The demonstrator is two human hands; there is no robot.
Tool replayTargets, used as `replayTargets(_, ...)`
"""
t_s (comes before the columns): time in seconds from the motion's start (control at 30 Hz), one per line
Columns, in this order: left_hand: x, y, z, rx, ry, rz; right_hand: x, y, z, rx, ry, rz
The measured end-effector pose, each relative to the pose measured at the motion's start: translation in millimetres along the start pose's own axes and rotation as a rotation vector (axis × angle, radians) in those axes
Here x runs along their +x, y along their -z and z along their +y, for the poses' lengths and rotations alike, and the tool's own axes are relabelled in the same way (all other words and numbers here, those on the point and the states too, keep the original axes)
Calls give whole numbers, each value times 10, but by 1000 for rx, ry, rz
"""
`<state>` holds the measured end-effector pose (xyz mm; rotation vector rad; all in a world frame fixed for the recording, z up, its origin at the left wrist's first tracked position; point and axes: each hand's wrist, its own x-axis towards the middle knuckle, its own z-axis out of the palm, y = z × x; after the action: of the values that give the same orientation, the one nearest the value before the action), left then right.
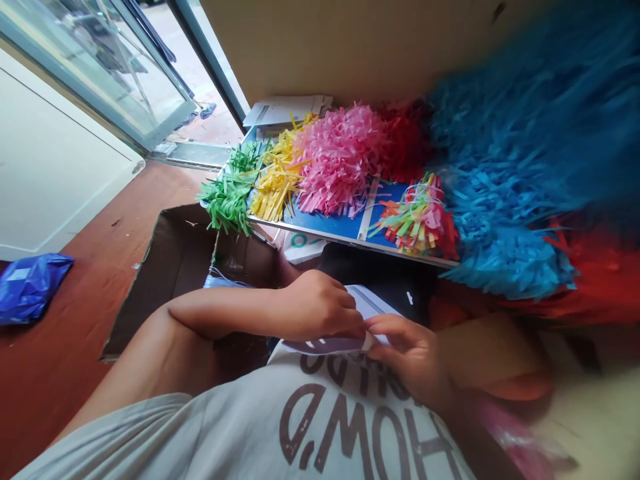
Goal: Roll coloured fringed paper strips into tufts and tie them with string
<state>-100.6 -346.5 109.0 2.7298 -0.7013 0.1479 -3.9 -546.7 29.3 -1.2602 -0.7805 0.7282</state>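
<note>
My left hand (320, 307) is closed in a pinch on the near edge of a white sheet of paper (367, 303) held close to my chest. My right hand (407, 353) pinches the same edge from the right, fingertips almost touching the left ones. The sheet lies over a dark surface below a blue board (325, 223). My grey printed shirt (320, 420) fills the lower view.
On the blue board lie fringed paper tufts: green (227, 197), yellow (277, 180), pink (340, 160), red (405, 140) and a multicoloured bunch (417, 220). A big blue fringe mass (515, 180) hangs at right. An open cardboard box (175, 267) stands on the brown floor, a blue bag (30, 283) at left.
</note>
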Motion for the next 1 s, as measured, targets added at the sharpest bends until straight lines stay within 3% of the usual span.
replayTargets(0.23,-3,-19,0,-5,18,-32,-69,-12,-8,-103,179,50)
replayTargets(0.47,-12,-7,-10,-26,-11,-33,-34,7,-68,-101,298,-32)
replayTargets(0.7,12,20,-4,-9,-85,-12,-36,11,-78,-188,356,-34)
replayTargets(1.0,98,57,3,-1,-85,-119,-20,38,-118,-252,396,-29)
